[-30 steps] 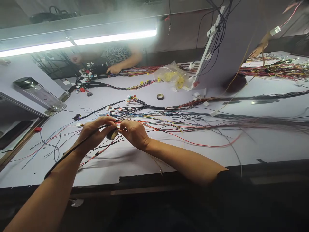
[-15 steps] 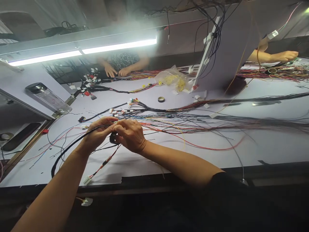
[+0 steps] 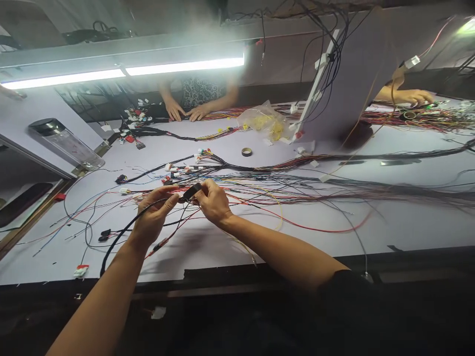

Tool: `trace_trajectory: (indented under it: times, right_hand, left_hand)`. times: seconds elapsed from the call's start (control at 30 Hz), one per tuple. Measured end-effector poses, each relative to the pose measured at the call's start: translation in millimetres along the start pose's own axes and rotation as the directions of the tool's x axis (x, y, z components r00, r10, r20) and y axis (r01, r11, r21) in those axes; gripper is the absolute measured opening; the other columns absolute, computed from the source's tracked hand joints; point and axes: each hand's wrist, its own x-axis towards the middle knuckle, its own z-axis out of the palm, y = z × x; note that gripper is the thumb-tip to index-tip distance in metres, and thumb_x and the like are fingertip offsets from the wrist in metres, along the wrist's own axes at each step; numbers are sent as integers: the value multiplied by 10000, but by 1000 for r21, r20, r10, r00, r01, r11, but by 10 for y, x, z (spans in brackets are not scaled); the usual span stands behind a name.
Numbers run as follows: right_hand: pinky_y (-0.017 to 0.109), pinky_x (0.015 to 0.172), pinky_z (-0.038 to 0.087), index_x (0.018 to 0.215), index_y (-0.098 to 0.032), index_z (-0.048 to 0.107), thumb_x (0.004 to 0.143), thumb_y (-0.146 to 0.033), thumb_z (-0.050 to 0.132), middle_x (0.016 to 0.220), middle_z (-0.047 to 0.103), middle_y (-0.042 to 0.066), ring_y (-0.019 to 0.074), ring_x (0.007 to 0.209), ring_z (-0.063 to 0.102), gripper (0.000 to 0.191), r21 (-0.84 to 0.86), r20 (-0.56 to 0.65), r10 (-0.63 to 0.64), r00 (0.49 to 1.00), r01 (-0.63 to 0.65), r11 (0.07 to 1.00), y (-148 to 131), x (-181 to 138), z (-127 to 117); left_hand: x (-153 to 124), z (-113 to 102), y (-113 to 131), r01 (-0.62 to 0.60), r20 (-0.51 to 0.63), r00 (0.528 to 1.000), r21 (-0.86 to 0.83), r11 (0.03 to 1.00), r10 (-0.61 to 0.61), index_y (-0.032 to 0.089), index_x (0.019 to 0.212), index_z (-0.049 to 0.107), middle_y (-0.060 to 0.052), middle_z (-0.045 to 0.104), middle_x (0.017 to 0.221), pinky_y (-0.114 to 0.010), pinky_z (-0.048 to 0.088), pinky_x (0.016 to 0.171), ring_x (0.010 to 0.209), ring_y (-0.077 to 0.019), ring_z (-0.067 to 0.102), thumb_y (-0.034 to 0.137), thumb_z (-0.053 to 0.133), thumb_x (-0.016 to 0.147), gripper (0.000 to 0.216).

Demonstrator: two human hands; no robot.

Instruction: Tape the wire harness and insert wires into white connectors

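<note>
White surface (image 3: pixel 401 225) under wires (image 3: pixel 297 190): my left hand (image 3: pixel 156 213) pinches the black cable (image 3: pixel 128 227) trailing toward 7 o'clock; my right hand (image 3: pixel 212 202), at 2 o'clock, pinches black tape (image 3: pixel 191 192) between them.

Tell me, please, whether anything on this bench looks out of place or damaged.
Yes, two small things. A white connector lies below the white table covering, off the work surface. That covering's front edge is jaggedly torn nearby. The black-wrapped cable pinched between the left hand and right hand looks intact.
</note>
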Motion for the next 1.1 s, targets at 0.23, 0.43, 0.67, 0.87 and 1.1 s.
trace_trajectory:
  times: [0.23,0.43,0.67,0.87,1.1]
  right_hand:
    - [262,678,492,848,-213,543,869,-346,590,701,643,-28,126,673,628,143,129,24,81,996,-84,988,166,90,112]
    - [330,802,504,1163,-221,535,779,-198,618,1040,675,34,172,893,651,394,-156,284,-158,946,208,966,124,193,-196]
    - [383,955,375,1150,-198,597,850,-481,622,1241,609,90,239,1180,497,413,-438,593,-475,650,756,487,-94,288,-265]
    - [361,909,313,957,-201,667,922,-469,546,929,708,40,186,914,605,296,-502,799,-109,592,755,421,-377,594,-143]
    - [353,919,281,859,-195,682,921,-422,520,797,693,13,154,816,587,286,-482,847,74,526,703,524,-457,774,-145]
  left_hand:
    - [-50,132,-201,129,5,992,-110,986,-129,169,793,705,-46,699,791,-340,488,887,796,-168,648,343,783,693,215]
    - [-67,188,-315,271,-142,944,-178,946,-297,144,778,661,-30,662,698,-305,538,574,568,-144,603,423,811,622,353]
    - [-75,172,-386,307,-82,935,-303,902,-346,145,802,642,-31,661,705,-287,530,532,542,-146,608,405,810,629,354]
    - [-59,126,-390,249,-130,954,-159,955,-271,154,789,658,-53,666,681,-296,525,555,625,-194,631,456,770,664,345]
    - [-71,97,-376,252,-174,950,-66,965,-260,164,808,651,-37,660,674,-274,489,537,566,-163,584,473,738,699,339]
